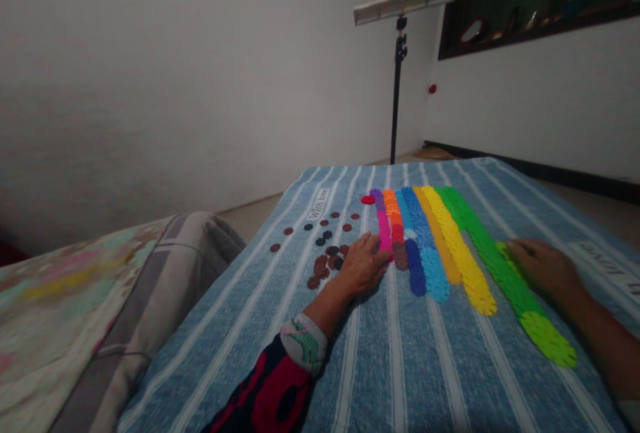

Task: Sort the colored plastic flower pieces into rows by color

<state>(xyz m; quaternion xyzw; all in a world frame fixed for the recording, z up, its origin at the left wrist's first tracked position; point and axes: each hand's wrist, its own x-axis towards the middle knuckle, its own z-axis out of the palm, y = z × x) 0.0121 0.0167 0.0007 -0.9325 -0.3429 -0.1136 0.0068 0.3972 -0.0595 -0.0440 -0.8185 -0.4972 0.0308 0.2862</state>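
My left hand [364, 263] rests on the cloth with its fingers loosely stretched, fingertips touching the pink plastic discs [385, 231]. To its left lie loose brown discs [321, 264] and black discs [321, 241]. On the right, my right hand [543, 267] reaches over lime discs [510, 261] beside the long green row [483, 246], its fingers extended and partly hidden. More lime discs [549, 339] continue the row's near end. Between the hands run overlapping rows of orange [391, 203], blue [421, 223] and yellow discs [463, 253].
A blue striped cloth [370, 353] covers the surface. One red disc [368, 199] sits at the far end. Left stands another surface with a patterned cover [60, 306]. A black stand [397, 86] with a flat panel rises behind, near the walls.
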